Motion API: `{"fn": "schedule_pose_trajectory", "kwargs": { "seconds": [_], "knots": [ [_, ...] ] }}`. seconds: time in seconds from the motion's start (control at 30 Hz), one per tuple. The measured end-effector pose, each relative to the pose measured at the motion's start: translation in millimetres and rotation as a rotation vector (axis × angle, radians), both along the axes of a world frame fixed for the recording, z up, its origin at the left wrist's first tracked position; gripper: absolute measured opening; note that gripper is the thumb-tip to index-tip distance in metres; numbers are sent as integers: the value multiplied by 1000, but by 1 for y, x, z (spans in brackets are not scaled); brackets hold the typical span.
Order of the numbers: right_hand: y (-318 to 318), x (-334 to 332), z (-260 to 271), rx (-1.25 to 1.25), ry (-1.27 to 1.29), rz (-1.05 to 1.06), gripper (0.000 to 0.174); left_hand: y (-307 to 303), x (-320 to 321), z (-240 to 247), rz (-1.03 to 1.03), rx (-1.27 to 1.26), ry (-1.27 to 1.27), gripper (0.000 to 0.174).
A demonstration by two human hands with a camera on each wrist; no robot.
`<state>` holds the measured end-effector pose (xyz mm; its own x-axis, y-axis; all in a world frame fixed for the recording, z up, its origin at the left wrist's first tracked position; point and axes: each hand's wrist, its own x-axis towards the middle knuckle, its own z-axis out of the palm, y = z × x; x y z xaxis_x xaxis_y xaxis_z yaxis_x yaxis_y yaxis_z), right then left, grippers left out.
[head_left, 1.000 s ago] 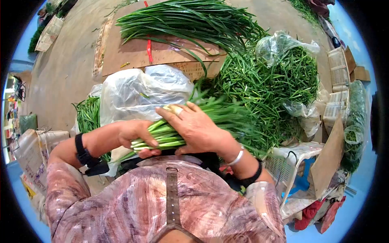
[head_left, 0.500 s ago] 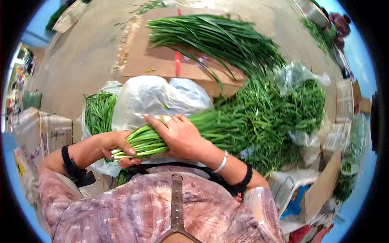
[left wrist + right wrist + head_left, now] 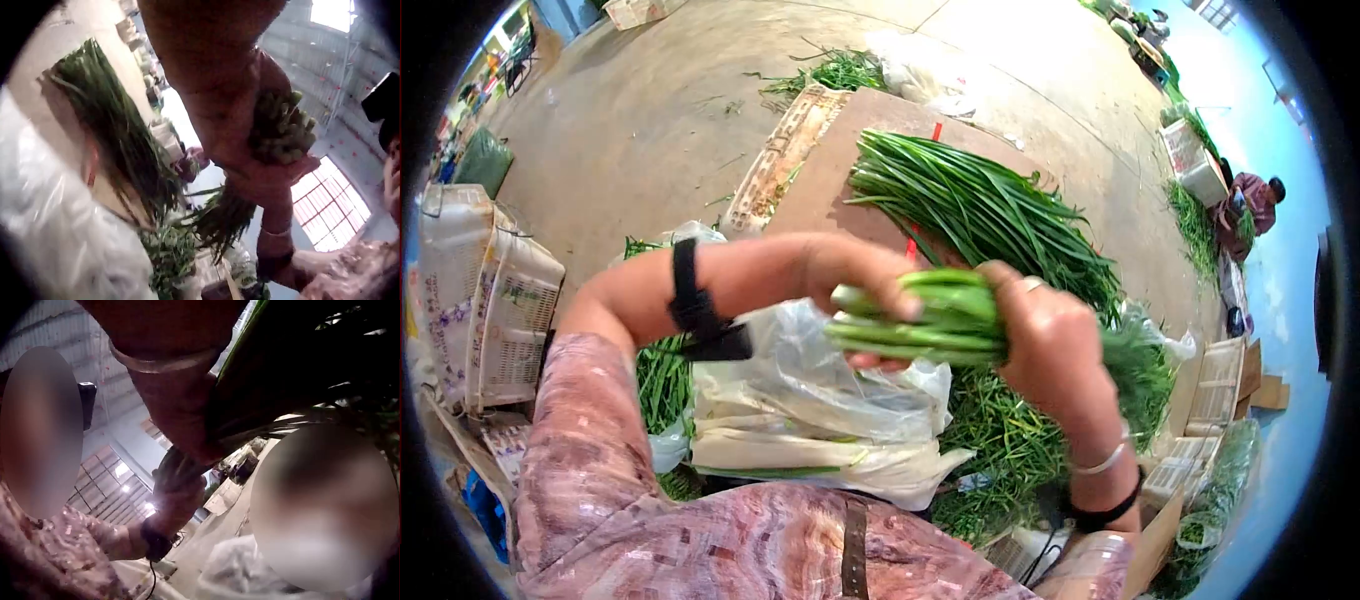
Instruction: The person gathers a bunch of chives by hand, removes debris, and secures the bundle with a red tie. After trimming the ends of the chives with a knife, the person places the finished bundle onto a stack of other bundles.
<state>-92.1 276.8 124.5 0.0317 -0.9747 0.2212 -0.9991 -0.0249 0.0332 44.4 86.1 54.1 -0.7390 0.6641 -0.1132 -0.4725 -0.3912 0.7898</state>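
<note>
In the head view a bunch of garlic chives (image 3: 955, 325) is held up in front of the body, its pale stem ends to the left and its leaves trailing right. My left hand (image 3: 870, 280) grips the stem end, thumb on top and fingertips below. Farther along, my right hand (image 3: 1055, 345) is wrapped round the bunch; a ring and a bracelet show on it. The left wrist view looks onto the cut stem ends (image 3: 287, 134) in the left hand. Beyond, a larger pile of chives (image 3: 980, 210) lies on a brown board (image 3: 825, 190).
Clear plastic sheeting (image 3: 800, 365) covers a heap below the hands. Loose green trimmings (image 3: 1005, 450) are piled at its right. White crates (image 3: 520, 300) stand at the left, more crates (image 3: 1215, 380) at the right. Another person (image 3: 1250, 210) sits far right.
Both hands have lifted the bunch of chives from near the lap, up and away from the body and to the right. The head view has shifted, showing more floor ahead.
</note>
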Motion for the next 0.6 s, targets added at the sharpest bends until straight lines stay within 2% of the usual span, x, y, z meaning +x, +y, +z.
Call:
{"fn": "schedule_pose_trajectory", "kwargs": {
  "seconds": [0.07,0.13,0.2,0.23,0.27,0.33,0.37,0.4,0.47,0.53,0.57,0.6],
  "knots": [
    [-26,-25,16,-29,34,-5,38,-29,-24,2,45,144,62,85],
    [-57,-44,33,51,23,-52,44,-53,-41,5,114,427,71,103],
    [-91,-73,31,62,-145,-74,48,-78,-42,-4,213,585,35,106],
    [-110,-85,30,77,-185,-69,47,-89,-39,-8,345,489,75,112],
    [-128,-96,28,92,-225,-68,46,-98,-34,-18,350,492,76,112],
    [-161,-110,16,148,-243,-92,45,-115,-23,-42,702,95,145,106],
    [-177,-116,8,203,-261,-117,44,-115,-15,-41,821,-165,96,92],
    [-192,-123,-4,207,-262,-112,44,-114,-10,-48,922,-548,142,79],
    [-218,-136,-37,259,-419,-29,43,-94,-8,-55,961,-1250,597,74],
    [-239,-146,-72,275,-431,-16,44,-82,-14,-62,903,-1759,1028,84],
    [-241,-143,-74,353,-467,-33,41,-75,-16,-64,860,-1786,958,81],
    [-246,-147,-89,412,-385,-48,41,-77,-25,-70,858,-1786,954,81]
  ]
}}
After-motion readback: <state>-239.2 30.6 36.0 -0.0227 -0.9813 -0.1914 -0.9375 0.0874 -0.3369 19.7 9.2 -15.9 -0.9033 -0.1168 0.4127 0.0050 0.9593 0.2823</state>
